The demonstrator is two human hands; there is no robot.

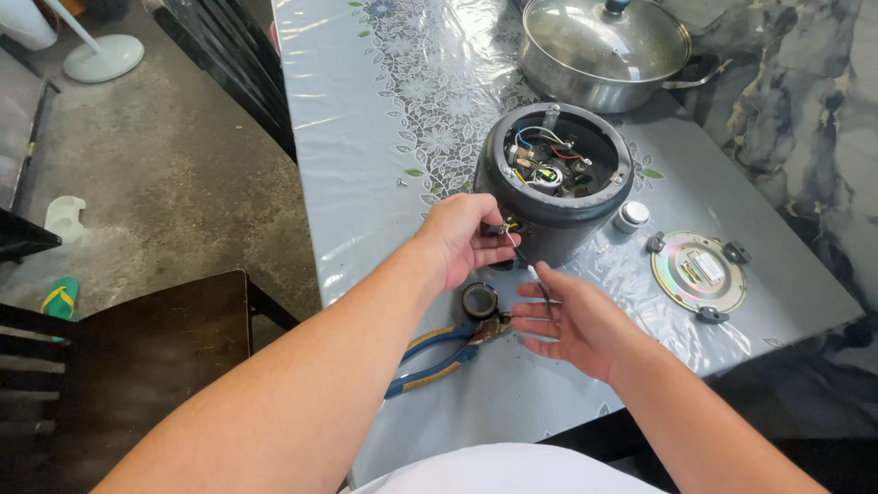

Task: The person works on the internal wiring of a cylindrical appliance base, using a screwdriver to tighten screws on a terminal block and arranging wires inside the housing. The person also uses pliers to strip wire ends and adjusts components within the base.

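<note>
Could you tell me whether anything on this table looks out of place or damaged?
Yes: the dark round appliance stands upside down, its base open and coloured wiring exposed. Its round metal base plate lies detached beside it.

Left hand [462, 240] pinched, right hand [569, 320] open-palmed.

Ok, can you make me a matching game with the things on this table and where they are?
Things:
1. pliers
2. steel pot
3. round metal plate
4. roll of black tape

Places:
A. far end of the table
B. between the two hands
C. right of the opened appliance
D. nearest the table's front edge, blue handles

Pairs: 1-D, 2-A, 3-C, 4-B
</note>
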